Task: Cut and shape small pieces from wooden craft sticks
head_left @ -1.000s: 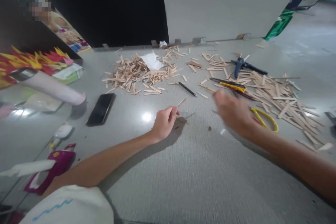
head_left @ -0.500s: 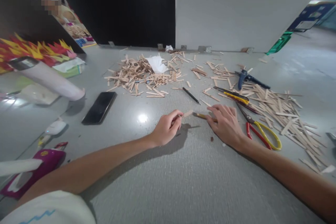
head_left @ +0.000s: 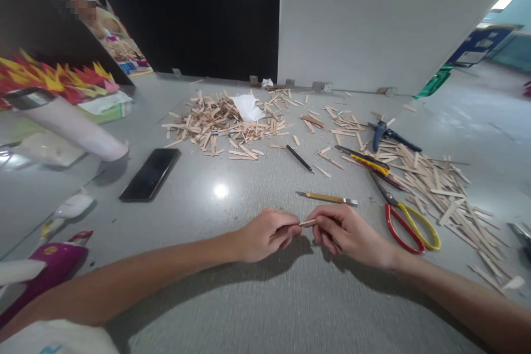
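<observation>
A short flat wooden stick spans the gap between my two hands. My left hand pinches one end of it, fingers closed. On its other end my right hand is closed too, thumb and forefinger together. Just beyond the right hand lies a craft knife with a yellowish handle, its blade pointing left. Farther off rests a thin black pen-like tool. Scissors with red and yellow handles lie right of my right hand.
Loose wooden sticks are heaped at the back with white paper. More sticks spread at right, near a blue clamp-like tool and a yellow-black cutter. At left are a phone and a pale cylinder.
My right hand has let go of the craft knife, leaving it on the surface, and moved nearer and left onto the stick. My left hand has come nearer with the stick.
</observation>
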`<state>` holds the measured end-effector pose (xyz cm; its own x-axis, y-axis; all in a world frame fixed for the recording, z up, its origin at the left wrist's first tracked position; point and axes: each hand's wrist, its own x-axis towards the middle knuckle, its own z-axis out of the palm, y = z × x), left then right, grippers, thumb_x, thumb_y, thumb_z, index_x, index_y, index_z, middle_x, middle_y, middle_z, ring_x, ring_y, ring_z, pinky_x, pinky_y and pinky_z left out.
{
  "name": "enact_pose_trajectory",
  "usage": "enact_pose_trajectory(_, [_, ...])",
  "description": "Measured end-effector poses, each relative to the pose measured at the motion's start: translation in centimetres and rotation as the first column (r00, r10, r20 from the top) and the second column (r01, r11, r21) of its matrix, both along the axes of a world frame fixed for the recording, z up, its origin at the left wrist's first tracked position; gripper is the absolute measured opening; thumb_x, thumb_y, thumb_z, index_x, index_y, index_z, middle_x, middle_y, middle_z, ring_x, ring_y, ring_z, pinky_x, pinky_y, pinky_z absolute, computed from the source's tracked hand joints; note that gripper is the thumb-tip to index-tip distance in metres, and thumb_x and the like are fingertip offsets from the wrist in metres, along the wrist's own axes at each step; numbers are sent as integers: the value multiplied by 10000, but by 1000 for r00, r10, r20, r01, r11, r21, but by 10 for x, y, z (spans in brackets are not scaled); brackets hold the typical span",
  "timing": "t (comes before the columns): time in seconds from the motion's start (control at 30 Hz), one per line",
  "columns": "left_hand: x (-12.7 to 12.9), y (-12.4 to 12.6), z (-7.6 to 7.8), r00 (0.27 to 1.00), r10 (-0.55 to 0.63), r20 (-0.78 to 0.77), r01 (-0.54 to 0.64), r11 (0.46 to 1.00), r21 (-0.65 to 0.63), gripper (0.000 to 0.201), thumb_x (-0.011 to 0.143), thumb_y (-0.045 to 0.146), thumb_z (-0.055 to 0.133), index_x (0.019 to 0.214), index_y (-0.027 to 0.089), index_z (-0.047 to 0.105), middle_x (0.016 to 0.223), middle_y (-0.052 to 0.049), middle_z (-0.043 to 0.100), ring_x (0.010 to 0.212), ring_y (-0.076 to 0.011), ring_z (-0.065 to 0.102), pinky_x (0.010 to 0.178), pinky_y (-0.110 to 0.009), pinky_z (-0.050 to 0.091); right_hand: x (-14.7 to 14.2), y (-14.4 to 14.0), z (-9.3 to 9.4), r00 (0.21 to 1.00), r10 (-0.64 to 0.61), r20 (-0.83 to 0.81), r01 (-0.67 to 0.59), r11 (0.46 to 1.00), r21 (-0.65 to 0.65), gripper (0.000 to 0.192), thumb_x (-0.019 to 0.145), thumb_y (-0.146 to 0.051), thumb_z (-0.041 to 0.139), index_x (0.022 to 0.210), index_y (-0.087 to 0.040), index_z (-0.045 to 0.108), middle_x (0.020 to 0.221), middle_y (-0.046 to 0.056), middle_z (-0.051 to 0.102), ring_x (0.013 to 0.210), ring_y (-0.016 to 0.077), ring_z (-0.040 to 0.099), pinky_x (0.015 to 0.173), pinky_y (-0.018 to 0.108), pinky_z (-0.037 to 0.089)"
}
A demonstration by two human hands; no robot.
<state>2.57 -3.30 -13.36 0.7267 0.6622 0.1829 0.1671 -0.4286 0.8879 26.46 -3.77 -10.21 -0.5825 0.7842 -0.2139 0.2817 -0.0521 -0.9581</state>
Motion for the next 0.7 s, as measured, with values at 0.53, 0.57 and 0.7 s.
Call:
enact_pose_trajectory(0.53, [-5, 7, -1, 984, -172, 55, 180, 942, -284, 594, 1071, 668, 530, 832, 153, 704, 602, -1, 609, 537, -111, 529, 544, -195, 407, 13, 16, -12, 957, 202, -208, -247, 943, -223, 545, 988, -665, 686, 972, -123, 734, 686, 18, 699, 435, 76, 536, 399, 199, 415])
enact_pose_trajectory(0.57, [-4, 8, -2, 982, -181, 57, 189, 935, -299, 596, 1066, 676, 535, 833, 153, 702, 601, 1, 606, 536, -111, 528, 546, -195, 408, 13, 17, -14, 956, 203, -211, -250, 941, -228, 549, 985, -668, 690, 974, -120, 733, 687, 21, 704, 434, 77, 537, 396, 198, 413])
enact_pose_trajectory(0.7, [-1, 10, 0, 965, -251, 79, 263, 921, -287, 595, 1065, 664, 547, 793, 157, 697, 591, 6, 584, 531, -104, 506, 553, -197, 399, 11, 20, -21, 933, 242, -268, -305, 925, -227, 562, 978, -679, 700, 936, -120, 725, 668, 15, 698, 431, 80, 552, 401, 195, 430])
